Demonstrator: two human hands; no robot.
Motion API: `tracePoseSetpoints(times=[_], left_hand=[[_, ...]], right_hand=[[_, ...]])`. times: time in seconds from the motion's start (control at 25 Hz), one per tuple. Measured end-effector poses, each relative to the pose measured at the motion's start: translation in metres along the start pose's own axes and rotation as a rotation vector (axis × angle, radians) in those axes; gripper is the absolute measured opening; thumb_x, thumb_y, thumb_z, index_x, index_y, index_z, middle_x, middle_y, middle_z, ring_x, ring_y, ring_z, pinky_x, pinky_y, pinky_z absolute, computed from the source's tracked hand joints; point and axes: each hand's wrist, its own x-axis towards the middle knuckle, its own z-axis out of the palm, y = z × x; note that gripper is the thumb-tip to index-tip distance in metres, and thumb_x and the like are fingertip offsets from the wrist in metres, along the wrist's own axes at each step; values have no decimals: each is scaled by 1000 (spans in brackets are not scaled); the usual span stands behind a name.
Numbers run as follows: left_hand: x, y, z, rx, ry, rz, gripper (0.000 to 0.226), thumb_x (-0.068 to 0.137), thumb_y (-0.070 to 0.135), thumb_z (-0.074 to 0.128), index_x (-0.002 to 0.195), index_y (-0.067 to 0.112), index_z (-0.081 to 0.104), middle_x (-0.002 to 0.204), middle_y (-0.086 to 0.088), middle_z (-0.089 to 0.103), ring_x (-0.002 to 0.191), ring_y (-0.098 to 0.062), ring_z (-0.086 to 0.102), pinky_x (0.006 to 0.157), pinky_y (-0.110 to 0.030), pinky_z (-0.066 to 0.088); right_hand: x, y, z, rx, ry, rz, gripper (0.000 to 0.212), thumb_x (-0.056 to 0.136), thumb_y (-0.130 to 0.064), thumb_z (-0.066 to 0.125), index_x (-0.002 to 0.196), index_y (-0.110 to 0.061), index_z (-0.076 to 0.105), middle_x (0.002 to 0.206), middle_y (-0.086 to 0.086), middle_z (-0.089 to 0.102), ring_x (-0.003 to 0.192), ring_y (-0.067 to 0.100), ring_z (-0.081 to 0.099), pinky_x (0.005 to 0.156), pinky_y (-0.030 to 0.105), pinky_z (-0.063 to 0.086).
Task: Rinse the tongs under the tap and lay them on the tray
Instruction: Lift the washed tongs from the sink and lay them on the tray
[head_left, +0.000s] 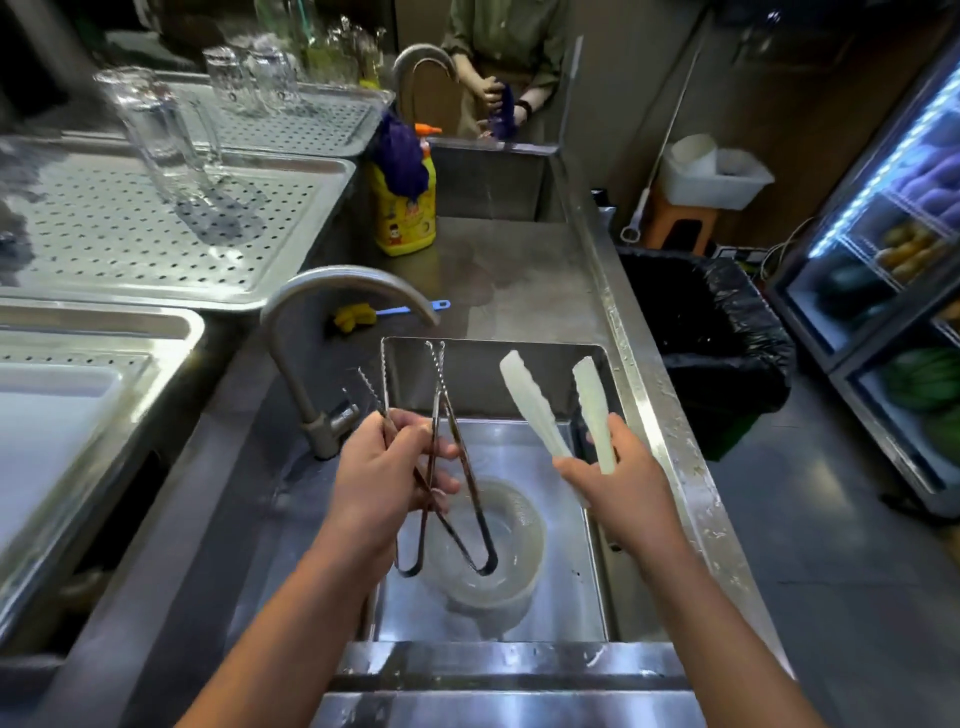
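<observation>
My left hand (387, 467) grips two thin metal tongs (451, 431) over the sink (498, 384), their toothed tips pointing away from me and their looped ends hanging low. My right hand (621, 486) holds a pair of translucent white plastic tongs (540, 410) by the hinge end, arms spread and pointing up. The curved tap (332, 291) stands to the left of the basin, its spout above the far edge; no water stream shows. A perforated steel tray (291, 208) lies at the left on the counter.
A clear plastic tub (511, 551) sits in the sink bottom. A tall glass (156, 130) stands on the tray. A yellow detergent bottle (405, 208) and a yellow brush (358, 317) are behind the tap. A black-lined bin (717, 322) stands at the right. A person stands at the far sink.
</observation>
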Motion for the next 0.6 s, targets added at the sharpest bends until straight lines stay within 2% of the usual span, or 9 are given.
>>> tracePoseSetpoints(times=[0.04, 0.12, 0.2, 0.28, 0.4, 0.44, 0.6], left_hand=[[-7, 9, -8, 5, -6, 26, 10, 97, 7, 49, 90, 14, 51, 72, -10, 71, 47, -24, 62, 39, -28, 46], [-22, 26, -22, -3, -15, 86, 11, 96, 8, 50, 88, 13, 52, 73, -11, 70, 48, -24, 61, 40, -28, 45], [-35, 41, -33, -14, 8, 144, 14, 96, 8, 51, 84, 15, 53, 72, -9, 70, 47, -23, 60, 40, -27, 44], [-47, 54, -40, -17, 37, 192, 21, 95, 9, 51, 77, 19, 56, 71, -10, 69, 47, -24, 60, 39, -27, 44], [-62, 67, -47, -7, 100, 240, 40, 94, 11, 51, 62, 32, 62, 69, -10, 69, 47, -22, 60, 39, -27, 44], [-67, 71, -49, -7, 127, 242, 40, 95, 11, 50, 62, 32, 62, 69, -10, 69, 47, -22, 60, 39, -27, 44], [-86, 88, -64, -26, 256, 266, 15, 98, 12, 53, 83, 16, 54, 71, -11, 70, 48, -24, 60, 40, -27, 45]], right_hand=[[-6, -9, 1, 22, 12, -30, 56, 61, -57, 66, 111, -49, 40, 77, -43, 59, 69, -16, 59, 56, 29, 49], [-13, -26, 3, 83, 28, -64, 53, 62, -59, 68, 110, -43, 53, 85, -32, 64, 70, -7, 63, 60, 35, 54], [-18, -44, 4, 146, 25, -82, 64, 60, -61, 69, 120, -40, 56, 91, -30, 66, 72, -3, 66, 66, 39, 58], [-21, -61, 3, 192, 10, -141, 76, 59, -63, 70, 130, -41, 54, 97, -30, 68, 76, -5, 66, 68, 34, 56], [-22, -85, -2, 246, -59, -243, 75, 62, -59, 71, 132, -44, 52, 96, -14, 71, 76, 3, 67, 67, 31, 54], [-22, -93, -4, 255, -80, -273, 77, 62, -58, 72, 135, -43, 51, 95, -13, 71, 78, 5, 68, 67, 31, 54], [-18, -126, -2, 274, -213, -370, 85, 61, -62, 70, 140, -41, 49, 90, -11, 71, 74, 12, 68, 59, 29, 54]])
